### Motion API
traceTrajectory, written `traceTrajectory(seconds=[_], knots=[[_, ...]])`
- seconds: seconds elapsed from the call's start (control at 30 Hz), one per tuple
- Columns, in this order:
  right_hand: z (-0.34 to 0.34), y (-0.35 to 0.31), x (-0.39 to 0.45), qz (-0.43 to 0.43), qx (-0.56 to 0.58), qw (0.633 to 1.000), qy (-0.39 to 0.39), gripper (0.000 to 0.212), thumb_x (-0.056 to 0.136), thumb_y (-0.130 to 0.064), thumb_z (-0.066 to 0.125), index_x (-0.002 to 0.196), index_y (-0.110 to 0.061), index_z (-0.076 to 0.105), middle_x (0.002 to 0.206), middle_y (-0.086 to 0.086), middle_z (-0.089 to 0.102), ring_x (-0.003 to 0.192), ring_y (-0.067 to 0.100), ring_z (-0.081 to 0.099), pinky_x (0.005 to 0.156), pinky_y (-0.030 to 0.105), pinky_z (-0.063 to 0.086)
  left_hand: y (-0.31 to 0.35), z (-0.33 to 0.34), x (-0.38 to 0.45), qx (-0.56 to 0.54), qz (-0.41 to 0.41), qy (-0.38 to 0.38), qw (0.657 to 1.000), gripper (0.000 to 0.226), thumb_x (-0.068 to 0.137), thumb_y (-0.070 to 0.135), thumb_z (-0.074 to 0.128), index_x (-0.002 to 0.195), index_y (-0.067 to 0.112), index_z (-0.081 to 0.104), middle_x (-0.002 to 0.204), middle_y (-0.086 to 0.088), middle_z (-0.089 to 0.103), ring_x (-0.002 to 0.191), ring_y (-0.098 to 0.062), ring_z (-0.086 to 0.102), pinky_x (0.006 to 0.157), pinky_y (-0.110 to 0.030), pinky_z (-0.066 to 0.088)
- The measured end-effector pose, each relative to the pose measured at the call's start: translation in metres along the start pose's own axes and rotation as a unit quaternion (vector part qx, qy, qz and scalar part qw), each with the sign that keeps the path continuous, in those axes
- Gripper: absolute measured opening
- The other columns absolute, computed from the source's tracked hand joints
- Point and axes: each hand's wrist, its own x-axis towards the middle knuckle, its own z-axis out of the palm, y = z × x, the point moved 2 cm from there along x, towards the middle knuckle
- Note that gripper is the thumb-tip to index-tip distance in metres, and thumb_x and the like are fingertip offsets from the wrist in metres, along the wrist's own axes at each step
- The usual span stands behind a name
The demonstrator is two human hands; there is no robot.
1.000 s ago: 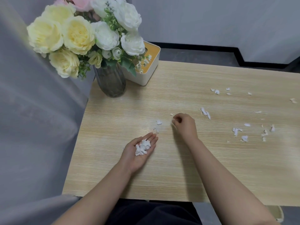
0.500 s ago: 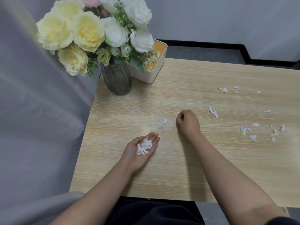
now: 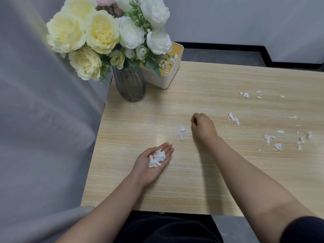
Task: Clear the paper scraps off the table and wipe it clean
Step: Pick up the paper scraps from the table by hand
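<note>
Open table [image 3: 219,81] all round; vase [image 3: 129,86] and box [image 3: 165,74] block far-left corner.

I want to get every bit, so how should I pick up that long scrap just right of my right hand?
Pinch the long scrap across its narrow middle, coming straight down from above with the right hand. It lies flat on the table, thin and stretched out, with no raised edge showing, so fingertips closing across the short width should probably lift it whole.

A grey glass vase [image 3: 129,85] of flowers [image 3: 98,34] stands just beside a cream box [image 3: 166,74].
</note>
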Motion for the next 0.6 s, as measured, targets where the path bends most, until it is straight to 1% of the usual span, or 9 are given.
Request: traceTrajectory(seconds=[0.1, 0.13, 0.2, 0.3, 0.37, 0.43, 0.47, 0.53, 0.6], knots=[[-0.004, -0.016, -0.014, 0.006, 0.076, 0.997, 0.021, 0.008, 0.087, -0.005, 0.05, 0.085, -0.006, 0.058, 0.084, 0.008, 0.059, 0.079, 0.023, 0.053, 0.065, 0.03, 0.038, 0.002, -0.003, 0.0, -0.005, 0.0, 0.001, 1.0, 0.034, 0.08, 0.009, 0.045, 0.093, -0.009, 0.071, 0.11, -0.021, 0.067, 0.093, -0.034, 0.069, 0.086, -0.044, 0.048], [-0.007, -0.025, -0.021, -0.001, 0.107, 0.994, 0.023, 0.008, 0.086, -0.005, 0.052, 0.084, -0.008, 0.059, 0.083, 0.005, 0.059, 0.078, 0.021, 0.053, 0.065, 0.029, 0.038, 0.002, -0.004, -0.001, -0.008, 0.0, 0.0, 1.0, 0.034, 0.08, 0.009, 0.045, 0.093, -0.009, 0.071, 0.11, -0.021, 0.067, 0.092, -0.034, 0.069, 0.086, -0.044, 0.048], [-0.013, -0.044, -0.039, -0.027, 0.164, 0.986, 0.011, 0.007, 0.085, -0.005, 0.055, 0.084, -0.01, 0.061, 0.082, 0.0, 0.059, 0.077, 0.016, 0.054, 0.069, 0.025, 0.042, 0.004, -0.005, -0.002, -0.017, -0.002, -0.002, 1.0, 0.034, 0.08, 0.009, 0.045, 0.093, -0.01, 0.071, 0.11, -0.022, 0.066, 0.093, -0.034, 0.068, 0.086, -0.044, 0.048], [-0.02, -0.07, -0.072, -0.06, 0.229, 0.972, -0.016, 0.011, 0.085, -0.005, 0.059, 0.084, -0.015, 0.061, 0.083, -0.004, 0.061, 0.077, 0.009, 0.055, 0.071, 0.016, 0.042, 0.007, -0.004, -0.005, -0.025, -0.004, -0.004, 1.0, 0.035, 0.079, 0.008, 0.045, 0.095, -0.01, 0.07, 0.11, -0.023, 0.066, 0.096, -0.035, 0.067, 0.089, -0.044, 0.05], [-0.019, -0.082, -0.09, -0.083, 0.23, 0.969, -0.031, 0.009, 0.085, -0.007, 0.06, 0.085, -0.016, 0.062, 0.085, -0.005, 0.062, 0.079, 0.006, 0.055, 0.072, 0.015, 0.042, 0.007, -0.002, -0.006, -0.042, -0.008, -0.004, 0.999, 0.037, 0.08, 0.007, 0.044, 0.106, -0.012, 0.063, 0.113, -0.027, 0.063, 0.105, -0.036, 0.061, 0.093, -0.049, 0.048], [-0.013, -0.087, -0.101, -0.098, 0.211, 0.971, -0.047, 0.006, 0.086, -0.011, 0.061, 0.088, -0.016, 0.064, 0.087, -0.006, 0.063, 0.082, 0.008, 0.055, 0.074, 0.019, 0.042, 0.007, 0.0, -0.007, -0.075, -0.01, -0.009, 0.997, 0.04, 0.083, 0.005, 0.043, 0.116, -0.014, 0.054, 0.12, -0.03, 0.058, 0.115, -0.037, 0.055, 0.093, -0.047, 0.044], [-0.009, -0.088, -0.103, -0.104, 0.201, 0.972, -0.059, 0.007, 0.087, -0.014, 0.061, 0.091, -0.017, 0.066, 0.088, -0.007, 0.063, 0.084, 0.008, 0.054, 0.075, 0.021, 0.042, 0.006, 0.0, -0.007, -0.089, -0.01, -0.012, 0.996, 0.039, 0.083, 0.004, 0.043, 0.116, -0.014, 0.053, 0.119, -0.031, 0.058, 0.115, -0.036, 0.054, 0.092, -0.044, 0.046], [-0.001, -0.088, -0.106, -0.115, 0.178, 0.974, -0.08, 0.012, 0.088, -0.019, 0.059, 0.097, -0.024, 0.066, 0.089, -0.01, 0.064, 0.088, 0.007, 0.054, 0.079, 0.024, 0.043, 0.005, 0.0, -0.009, -0.106, -0.01, -0.01, 0.994, 0.035, 0.082, 0.004, 0.045, 0.111, -0.014, 0.056, 0.11, -0.028, 0.063, 0.106, -0.032, 0.059, 0.088, -0.042, 0.051], [0.002, -0.087, -0.108, -0.114, 0.159, 0.976, -0.092, 0.017, 0.089, -0.022, 0.058, 0.104, -0.026, 0.064, 0.091, -0.008, 0.065, 0.09, 0.008, 0.054, 0.081, 0.028, 0.044, 0.004, 0.0, -0.01, -0.109, -0.014, -0.016, 0.994, 0.032, 0.083, 0.004, 0.046, 0.106, -0.013, 0.059, 0.108, -0.026, 0.064, 0.097, -0.033, 0.064, 0.081, -0.041, 0.055]])
